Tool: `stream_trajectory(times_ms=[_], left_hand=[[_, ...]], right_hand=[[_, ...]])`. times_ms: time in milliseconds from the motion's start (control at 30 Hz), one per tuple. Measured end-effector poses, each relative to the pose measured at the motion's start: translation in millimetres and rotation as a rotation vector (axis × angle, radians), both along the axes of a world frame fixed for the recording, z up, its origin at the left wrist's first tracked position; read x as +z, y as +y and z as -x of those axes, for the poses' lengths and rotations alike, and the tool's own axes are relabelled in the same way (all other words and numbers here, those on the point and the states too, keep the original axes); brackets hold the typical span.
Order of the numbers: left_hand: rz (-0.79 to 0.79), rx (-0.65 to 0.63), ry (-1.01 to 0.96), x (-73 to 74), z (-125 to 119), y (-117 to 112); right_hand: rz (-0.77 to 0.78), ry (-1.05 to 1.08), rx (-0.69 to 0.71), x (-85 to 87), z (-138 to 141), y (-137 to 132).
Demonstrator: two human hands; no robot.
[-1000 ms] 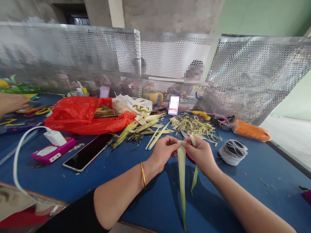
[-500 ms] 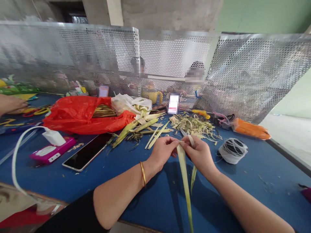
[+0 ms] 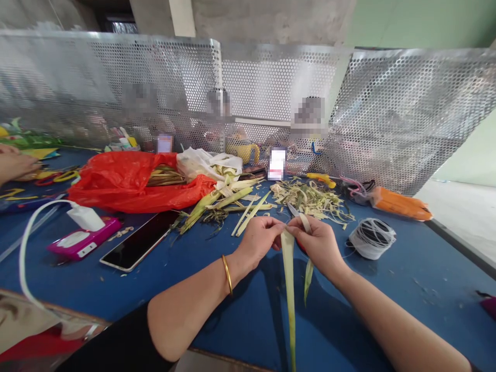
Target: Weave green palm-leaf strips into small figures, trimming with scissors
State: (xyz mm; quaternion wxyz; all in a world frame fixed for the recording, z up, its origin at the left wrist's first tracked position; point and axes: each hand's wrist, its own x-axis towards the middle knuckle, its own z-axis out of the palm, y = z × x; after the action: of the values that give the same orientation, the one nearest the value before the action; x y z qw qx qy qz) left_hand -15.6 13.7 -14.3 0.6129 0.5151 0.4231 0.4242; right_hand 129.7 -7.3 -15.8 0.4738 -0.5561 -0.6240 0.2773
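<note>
A long pale-green leaf strip [image 3: 289,284] hangs down between my hands and tapers toward the table's front edge. My left hand [image 3: 261,240] pinches its wide top end between thumb and forefinger. My right hand [image 3: 320,245] grips the same end, fingertips touching those of the left. A narrower strip [image 3: 306,223] loops over the right fingers, and a greenish tail [image 3: 308,281] dangles below that palm. Behind the right hand a pointed metal blade [image 3: 293,210] sticks out, with a bit of red lower down; whether the hand holds it is hidden.
Leaf scraps [image 3: 310,199] are heaped beyond my hands. A white spool of string [image 3: 371,238] stands right. Leftward lie a black-screened phone [image 3: 141,240], a magenta power strip [image 3: 85,240] and a red plastic bag [image 3: 108,181]. A perforated metal screen [image 3: 271,77] borders the back; a co-worker's hand [image 3: 15,163] is far left.
The hanging leaf strip's lower end has swung left and now hangs more upright. Both hands keep their pinch in nearly the same place. The co-worker's hand at far left has shifted slightly.
</note>
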Motion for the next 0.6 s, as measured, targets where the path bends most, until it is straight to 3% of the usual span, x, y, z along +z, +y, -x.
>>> stream_trajectory(times_ms=[600], left_hand=[[-0.118,0.054,0.080,-9.3,-2,1]], right_hand=[[-0.068,-0.136,0.007,-0.2,1,0]])
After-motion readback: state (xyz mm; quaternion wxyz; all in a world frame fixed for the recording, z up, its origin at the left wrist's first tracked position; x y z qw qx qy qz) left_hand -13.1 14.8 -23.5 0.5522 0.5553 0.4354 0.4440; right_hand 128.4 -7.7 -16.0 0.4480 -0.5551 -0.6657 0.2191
